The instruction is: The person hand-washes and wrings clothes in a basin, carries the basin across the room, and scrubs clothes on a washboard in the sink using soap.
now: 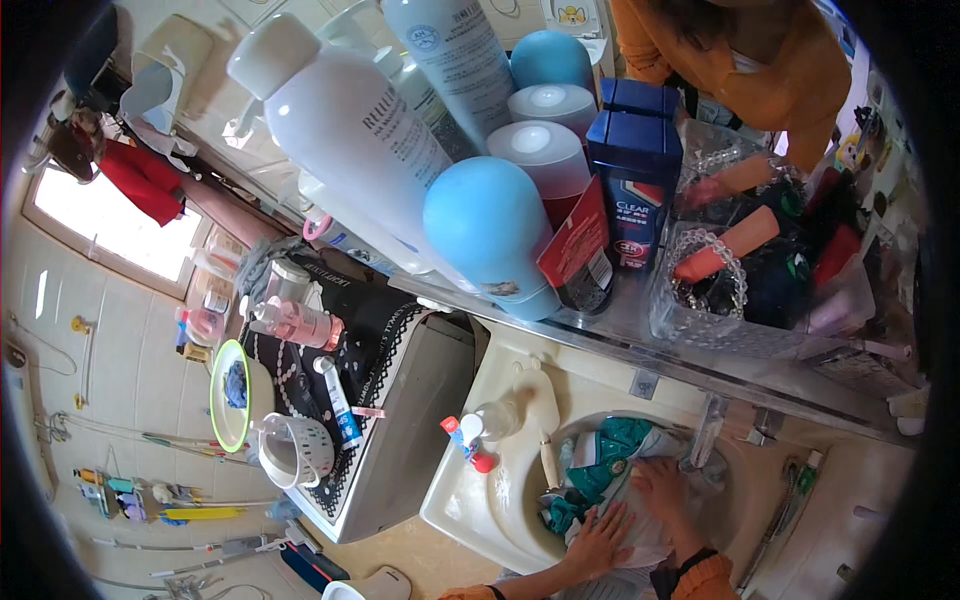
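Both my hands are down in the cream washbasin point(577, 427), on a bunched wet garment with green parts point(606, 480) and a pale grey part point(637, 525). My left hand point(600, 541) lies flat on the pale cloth, fingers spread. Higher up in the basin, my right hand point(664, 491) rests on the same cloth beneath the tap point(709, 431). Whether its fingers grip the fabric is hard to see. A toothbrush-like handle or brush point(550, 461) leans at the basin's left side, its lower end by the green cloth.
A clear pump bottle point(495, 421) and a red-and-blue tube point(466, 444) stand on the basin's left ledge. Overhead, a glass shelf point(600, 330) carries bottles and a clear organiser point(742, 330). A washing machine point(405, 420) with a black cover stands left. The mirror reflects an orange sleeve point(637, 37).
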Demonstrator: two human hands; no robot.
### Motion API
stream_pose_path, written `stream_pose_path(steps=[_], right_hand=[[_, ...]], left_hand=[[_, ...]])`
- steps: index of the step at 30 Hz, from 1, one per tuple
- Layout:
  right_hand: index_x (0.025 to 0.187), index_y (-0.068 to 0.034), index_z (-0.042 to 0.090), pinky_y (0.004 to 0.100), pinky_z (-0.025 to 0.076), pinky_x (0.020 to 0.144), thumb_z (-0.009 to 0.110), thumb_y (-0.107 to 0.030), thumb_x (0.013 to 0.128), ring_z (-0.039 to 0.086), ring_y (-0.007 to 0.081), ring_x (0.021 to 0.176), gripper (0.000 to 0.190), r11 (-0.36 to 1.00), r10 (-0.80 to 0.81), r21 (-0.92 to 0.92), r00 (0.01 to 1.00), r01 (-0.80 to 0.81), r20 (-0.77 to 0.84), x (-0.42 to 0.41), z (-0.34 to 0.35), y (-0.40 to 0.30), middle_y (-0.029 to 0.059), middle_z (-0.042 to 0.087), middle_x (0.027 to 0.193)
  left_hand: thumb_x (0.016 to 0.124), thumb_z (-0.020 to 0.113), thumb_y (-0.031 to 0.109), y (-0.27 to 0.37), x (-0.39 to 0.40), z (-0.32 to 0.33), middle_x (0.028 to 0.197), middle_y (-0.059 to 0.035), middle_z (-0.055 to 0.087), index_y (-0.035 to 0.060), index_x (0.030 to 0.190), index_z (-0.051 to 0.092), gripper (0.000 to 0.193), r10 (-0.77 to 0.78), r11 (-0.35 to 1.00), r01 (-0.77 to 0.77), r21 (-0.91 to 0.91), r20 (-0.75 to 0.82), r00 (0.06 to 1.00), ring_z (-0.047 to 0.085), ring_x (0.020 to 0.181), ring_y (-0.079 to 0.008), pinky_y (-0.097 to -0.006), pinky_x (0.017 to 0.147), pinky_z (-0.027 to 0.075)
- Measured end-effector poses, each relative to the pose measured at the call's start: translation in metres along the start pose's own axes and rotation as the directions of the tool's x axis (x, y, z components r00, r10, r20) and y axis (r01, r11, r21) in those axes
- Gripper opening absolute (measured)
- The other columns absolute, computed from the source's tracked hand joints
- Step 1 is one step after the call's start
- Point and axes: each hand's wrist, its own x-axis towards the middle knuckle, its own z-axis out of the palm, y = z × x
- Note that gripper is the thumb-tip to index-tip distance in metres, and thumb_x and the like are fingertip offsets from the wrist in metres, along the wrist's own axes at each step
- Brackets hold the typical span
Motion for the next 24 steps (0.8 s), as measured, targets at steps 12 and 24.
stream_pose_path(steps=[12, 24], right_hand=[[0.119, -0.008, 0.056, 0.0479, 0.037, 0.096, 0.060, -0.026, 0.085, 0.048, 0.0392, 0.110, 0.038, 0.998, -0.038, 0.050, 0.992, 0.045, -0.121, -0.010, 0.024, 0.019, 0.0149, 0.056, 0.115], [0.122, -0.010, 0.056, 0.0444, 0.038, 0.096, 0.055, -0.020, 0.087, 0.050, 0.0350, 0.113, 0.036, 0.873, 0.372, 0.356, 0.927, -0.333, -0.045, -0.005, 0.035, 0.007, 0.0160, 0.056, 0.121]], left_hand=[[0.089, 0.049, 0.040, 0.011, 0.016, -0.035, 0.148, -0.0197, 0.025, 0.0040, 0.143, 0.027, 0.069, -0.031, 0.996, 0.038, -0.084, 0.081, 0.996, 0.023, 0.138, -0.0331, -0.0511, 0.110, 0.017], [0.091, 0.042, 0.047, 0.004, 0.022, 0.005, 0.149, -0.0168, 0.027, 0.0072, 0.141, 0.035, 0.065, -0.019, 0.997, 0.015, 0.079, 0.054, 0.998, 0.023, 0.139, -0.0290, -0.0519, 0.111, 0.016]])
